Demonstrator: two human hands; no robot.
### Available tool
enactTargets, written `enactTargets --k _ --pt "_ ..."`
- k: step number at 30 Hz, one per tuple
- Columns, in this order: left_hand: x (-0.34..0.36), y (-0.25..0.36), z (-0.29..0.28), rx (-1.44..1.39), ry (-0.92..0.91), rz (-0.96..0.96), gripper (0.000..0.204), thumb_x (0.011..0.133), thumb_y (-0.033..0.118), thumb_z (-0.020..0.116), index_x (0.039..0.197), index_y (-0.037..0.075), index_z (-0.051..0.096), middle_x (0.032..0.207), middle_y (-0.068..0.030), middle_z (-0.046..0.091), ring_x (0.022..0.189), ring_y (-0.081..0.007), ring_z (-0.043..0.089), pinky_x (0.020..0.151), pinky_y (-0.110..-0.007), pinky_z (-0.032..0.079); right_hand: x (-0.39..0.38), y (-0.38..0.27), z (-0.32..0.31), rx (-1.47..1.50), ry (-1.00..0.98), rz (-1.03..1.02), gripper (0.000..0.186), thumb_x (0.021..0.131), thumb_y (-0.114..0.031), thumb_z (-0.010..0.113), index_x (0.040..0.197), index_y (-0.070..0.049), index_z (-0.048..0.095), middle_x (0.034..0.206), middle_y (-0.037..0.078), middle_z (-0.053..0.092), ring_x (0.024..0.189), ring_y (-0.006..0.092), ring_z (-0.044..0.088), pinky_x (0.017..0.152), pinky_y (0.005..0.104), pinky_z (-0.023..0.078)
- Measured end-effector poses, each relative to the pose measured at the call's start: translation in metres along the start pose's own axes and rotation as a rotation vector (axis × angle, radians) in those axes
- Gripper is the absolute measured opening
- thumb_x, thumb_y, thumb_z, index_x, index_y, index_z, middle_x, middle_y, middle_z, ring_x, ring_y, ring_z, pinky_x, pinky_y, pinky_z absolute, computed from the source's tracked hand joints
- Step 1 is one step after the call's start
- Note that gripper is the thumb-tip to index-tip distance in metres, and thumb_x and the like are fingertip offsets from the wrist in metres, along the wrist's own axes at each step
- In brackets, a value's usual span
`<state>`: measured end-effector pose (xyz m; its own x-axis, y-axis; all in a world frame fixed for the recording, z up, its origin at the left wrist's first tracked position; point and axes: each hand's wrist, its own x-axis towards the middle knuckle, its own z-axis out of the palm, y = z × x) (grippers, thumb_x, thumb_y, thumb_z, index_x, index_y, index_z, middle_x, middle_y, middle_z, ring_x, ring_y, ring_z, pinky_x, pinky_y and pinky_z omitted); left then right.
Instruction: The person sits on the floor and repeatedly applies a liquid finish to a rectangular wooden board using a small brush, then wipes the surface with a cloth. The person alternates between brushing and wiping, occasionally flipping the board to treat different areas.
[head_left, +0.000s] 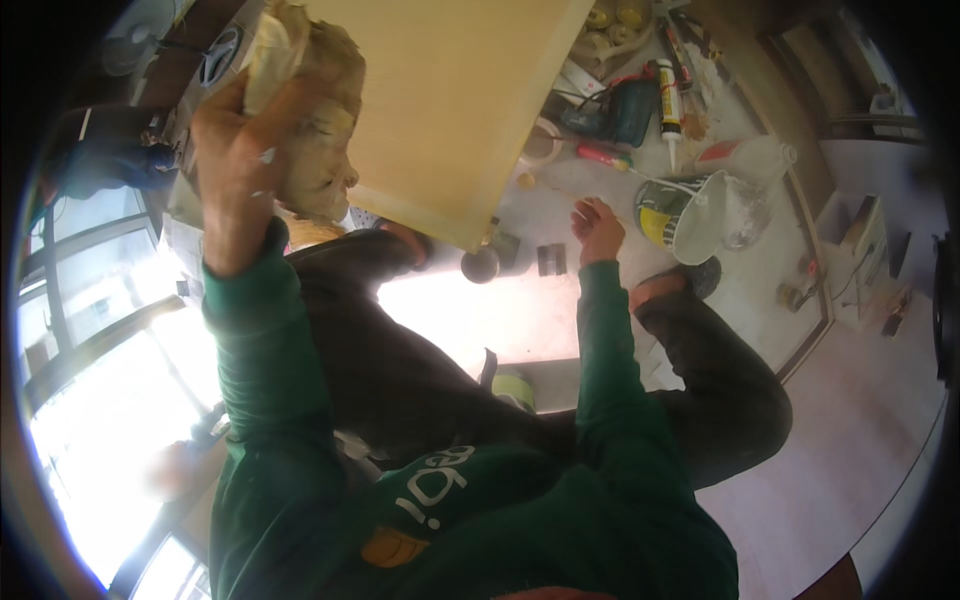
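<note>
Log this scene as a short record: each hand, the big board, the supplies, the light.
Left hand: raised, gripping a crumpled tan bundle
Right hand: lower, fingers curled; whether it holds anything small is unclear
Board: pale tan, large, right of the bundle
Supplies, right of the board: sealant tube, red-handled tool, yellow-and-dark bucket, pale plastic jug
Light: strong glare at the windows on the left; bright patch on the floor

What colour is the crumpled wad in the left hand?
Pale yellowish tan; the wad in the left hand shows best in the head view.
</note>
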<state>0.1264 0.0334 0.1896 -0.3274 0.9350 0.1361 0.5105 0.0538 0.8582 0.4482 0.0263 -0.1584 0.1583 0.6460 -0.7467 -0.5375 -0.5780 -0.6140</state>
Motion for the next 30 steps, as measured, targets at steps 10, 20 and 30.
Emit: enactTargets --k 10,20,30 --pt "0.046 -0.067 0.019 0.297 -0.372 -0.175 0.031 0.077 0.019 0.068 0.098 -0.004 0.067 0.084 -0.0092 0.065 0.071 -0.0166 0.063 0.063 -0.029 0.05 -0.112 -0.125 0.059 0.066 -0.306 -0.357 0.027 0.091 -0.026 0.056 0.101 -0.001 0.062 0.086 0.011 0.068 0.069 0.0178 0.063 0.064 0.0288 0.048" --pt "0.049 -0.1 0.021 0.002 -0.54 -0.472 0.042 0.076 0.028 0.068 0.101 -0.006 0.066 0.123 -0.0211 0.049 0.117 -0.0297 0.048 0.1 -0.032 0.039 -0.121 -0.141 0.104 -0.209 -0.305 -0.621 0.025 0.09 -0.022 0.06 0.098 0.001 0.065 0.086 0.012 0.069 0.064 0.0162 0.064 0.061 0.0268 0.048" --pt "0.064 -0.165 0.018 0.099 -0.533 -0.208 0.021 0.084 0.026 0.062 0.099 0.016 0.072 0.127 -0.0201 0.045 0.121 -0.035 0.044 0.105 -0.035 0.035 -0.115 -0.149 0.114 -0.284 -0.25 -0.695 0.025 0.089 -0.021 0.06 0.098 0.002 0.063 0.086 0.014 0.068 0.064 0.0183 0.063 0.061 0.0281 0.049"
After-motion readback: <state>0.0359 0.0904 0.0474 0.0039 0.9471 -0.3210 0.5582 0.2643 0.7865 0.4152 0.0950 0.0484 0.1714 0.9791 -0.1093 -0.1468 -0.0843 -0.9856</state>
